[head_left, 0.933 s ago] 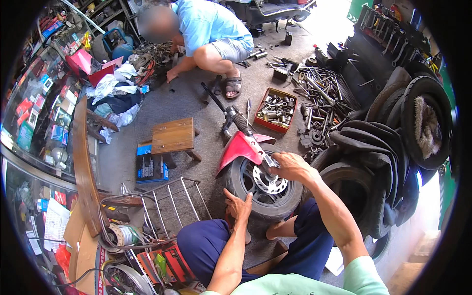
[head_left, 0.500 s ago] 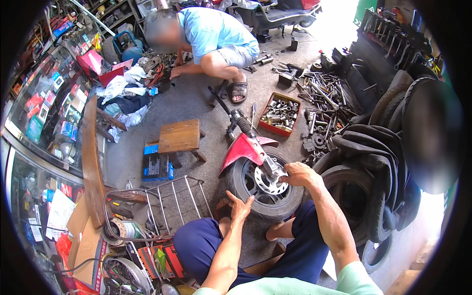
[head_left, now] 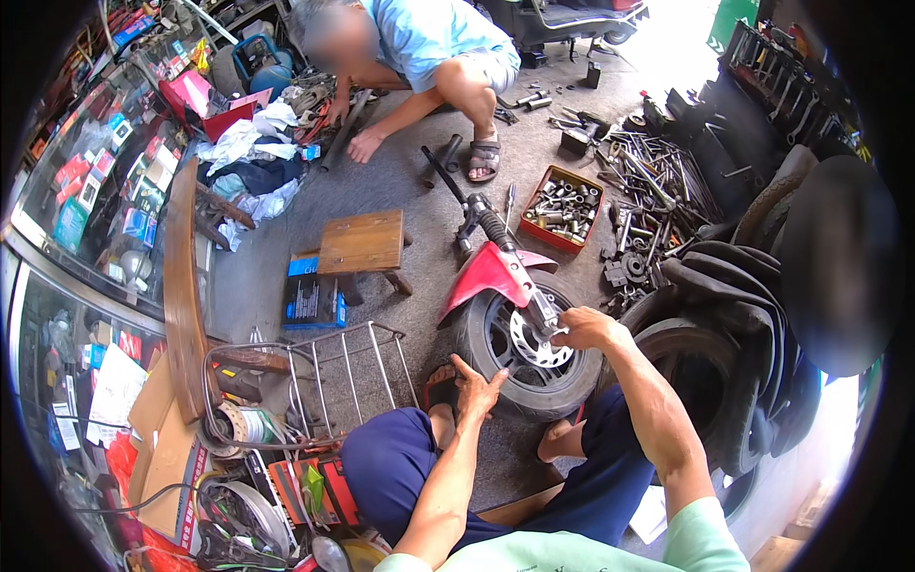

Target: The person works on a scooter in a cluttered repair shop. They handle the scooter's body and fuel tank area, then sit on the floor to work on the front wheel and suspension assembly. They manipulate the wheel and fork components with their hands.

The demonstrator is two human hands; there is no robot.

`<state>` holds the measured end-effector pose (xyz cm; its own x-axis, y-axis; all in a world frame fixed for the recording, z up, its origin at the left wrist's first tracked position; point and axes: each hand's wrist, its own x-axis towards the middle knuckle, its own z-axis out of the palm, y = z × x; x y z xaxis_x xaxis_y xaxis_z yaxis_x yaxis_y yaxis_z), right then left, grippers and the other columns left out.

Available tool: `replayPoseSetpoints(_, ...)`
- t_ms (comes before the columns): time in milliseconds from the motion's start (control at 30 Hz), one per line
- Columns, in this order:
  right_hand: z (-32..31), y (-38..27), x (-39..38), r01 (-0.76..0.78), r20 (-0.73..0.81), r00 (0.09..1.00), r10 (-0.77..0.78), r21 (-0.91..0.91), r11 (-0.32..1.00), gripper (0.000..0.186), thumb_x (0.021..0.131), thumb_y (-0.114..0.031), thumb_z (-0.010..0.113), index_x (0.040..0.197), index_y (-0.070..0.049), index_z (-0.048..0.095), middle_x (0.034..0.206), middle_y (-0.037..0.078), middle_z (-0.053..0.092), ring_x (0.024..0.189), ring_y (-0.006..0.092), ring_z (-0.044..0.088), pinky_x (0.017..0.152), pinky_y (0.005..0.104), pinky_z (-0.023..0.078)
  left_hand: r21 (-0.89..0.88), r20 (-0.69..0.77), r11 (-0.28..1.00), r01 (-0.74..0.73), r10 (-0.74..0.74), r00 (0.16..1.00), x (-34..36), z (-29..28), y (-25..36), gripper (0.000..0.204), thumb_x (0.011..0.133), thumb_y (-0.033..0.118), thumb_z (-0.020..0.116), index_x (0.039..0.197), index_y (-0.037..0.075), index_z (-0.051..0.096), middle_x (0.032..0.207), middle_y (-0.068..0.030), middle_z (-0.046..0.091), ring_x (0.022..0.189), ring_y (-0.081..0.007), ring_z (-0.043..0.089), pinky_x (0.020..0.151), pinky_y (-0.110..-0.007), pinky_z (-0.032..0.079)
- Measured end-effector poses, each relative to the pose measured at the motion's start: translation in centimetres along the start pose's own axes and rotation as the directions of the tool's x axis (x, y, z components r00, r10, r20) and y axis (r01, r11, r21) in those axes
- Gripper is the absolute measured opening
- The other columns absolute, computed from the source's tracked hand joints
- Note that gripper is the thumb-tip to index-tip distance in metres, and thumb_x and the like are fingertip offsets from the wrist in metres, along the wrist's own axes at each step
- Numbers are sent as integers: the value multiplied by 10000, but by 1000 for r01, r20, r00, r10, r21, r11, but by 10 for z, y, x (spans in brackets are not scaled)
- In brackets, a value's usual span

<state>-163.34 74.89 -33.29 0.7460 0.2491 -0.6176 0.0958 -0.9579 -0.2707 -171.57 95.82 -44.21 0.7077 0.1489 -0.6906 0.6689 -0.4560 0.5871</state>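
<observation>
A motorcycle front wheel (head_left: pixel 474 336) with a black tyre lies tilted between my feet, joined to its fork (head_left: pixel 494 229) and red mudguard (head_left: pixel 484 278). A silver brake disc (head_left: pixel 530 345) surrounds the hub. My right hand (head_left: pixel 588 329) is closed at the hub beside the fork's lower end; what its fingers grip is hidden. At the tyre's near left edge is my left hand (head_left: pixel 478 389), its index finger and thumb spread and nothing in it.
Beyond the wheel stands a red tin of sockets (head_left: pixel 564 208), with piled tools (head_left: pixel 658 176) to its right. A wooden stool (head_left: pixel 362 243) and metal rack (head_left: pixel 334 381) are left. Tyres (head_left: pixel 681 357) crowd the right. A co-worker (head_left: pixel 434 57) crouches ahead near a dark tube (head_left: pixel 345 132).
The scene has shifted slightly rightward in view. Both my hands stay by the wheel. The co-worker's near hand has come forward with fingers apart, and a long dark tube now shows beside it.
</observation>
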Motion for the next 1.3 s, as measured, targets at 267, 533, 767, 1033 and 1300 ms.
replayPoseSetpoints(267,15,19,13,-35,-87,996,37,24,999,397,733,-391,634,902,-31,646,874,163,639,892,296,606,749,379,468,209,83,978,13,-31,996,1,-9,2,1305,603,461,764,1325,123,-270,1322,-293,275,962,-384,555,509,-342,557)
replayPoseSetpoints(533,19,22,21,-57,-38,998,57,-7,998,430,745,-383,615,928,6,627,913,191,626,936,317,583,802,380,452,371,122,919,134,-191,974,7,-11,16,1378,585,445,784,1262,70,-356,891,-195,633,535,-218,622,463,-292,519)
replayPoseSetpoints(767,41,19,40,-135,-87,987,134,1,991,378,758,-342,612,940,-12,633,949,162,635,949,274,601,793,362,481,348,114,926,149,-200,973,5,-12,18,1341,612,417,774,1275,64,-337,839,-193,639,564,-222,633,501,-295,531)
replayPoseSetpoints(1033,60,20,69,-2,-63,998,7,72,997,397,734,-306,608,886,60,626,908,217,628,895,286,615,788,355,475,221,144,967,130,-164,976,17,-7,4,1397,584,308,815,1216,115,-416,873,-287,597,625,-357,624,509,-404,524)
replayPoseSetpoints(1300,44,9,66,-80,43,996,80,-1,997,404,666,-305,650,921,8,641,923,183,638,908,273,614,780,351,488,273,98,960,69,-99,990,11,-7,4,1342,596,360,795,1296,71,-313,729,-173,625,507,-239,594,482,-332,486)
